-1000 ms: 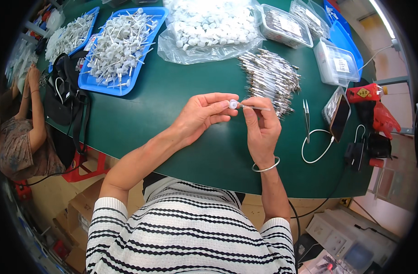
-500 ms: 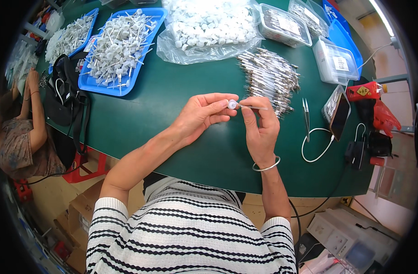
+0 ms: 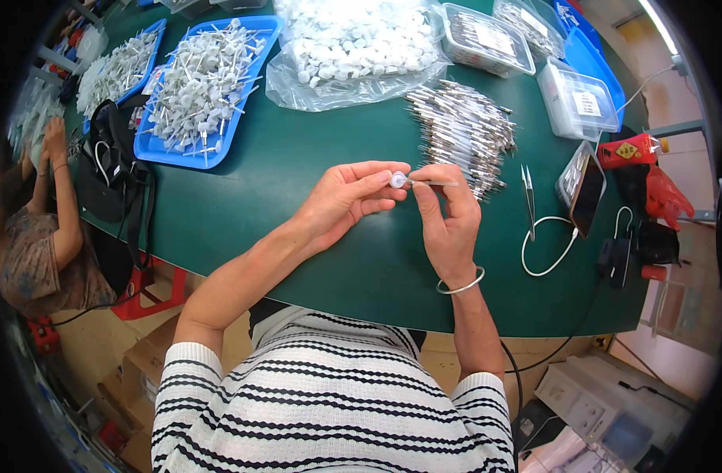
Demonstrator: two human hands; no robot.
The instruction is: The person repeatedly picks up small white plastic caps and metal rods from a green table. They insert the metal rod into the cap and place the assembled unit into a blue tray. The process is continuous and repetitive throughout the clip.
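Between thumb and fingers, my left hand (image 3: 349, 197) pinches a small round white plastic cap (image 3: 398, 180). My right hand (image 3: 449, 221) is closed on a thin metal rod (image 3: 436, 184), its inner end meeting the cap. Both hands are held over the green table (image 3: 314, 272), close together. Just beyond my right hand lies a pile of slim metal rods (image 3: 463, 130). To the right of it, a pair of tweezers (image 3: 528, 201) rests on the table.
A blue tray (image 3: 197, 160) of white-capped rods stands at the far left. A clear bag (image 3: 298, 96) of white caps sits at the back. Lidded clear boxes (image 3: 579, 106), a phone (image 3: 587, 195) and a white cable (image 3: 544, 273) are on the right. Another person's arm (image 3: 65, 197) shows at left.
The hands stay almost in place, with the cap and the rod still joined between them. The whole view has shifted slightly.
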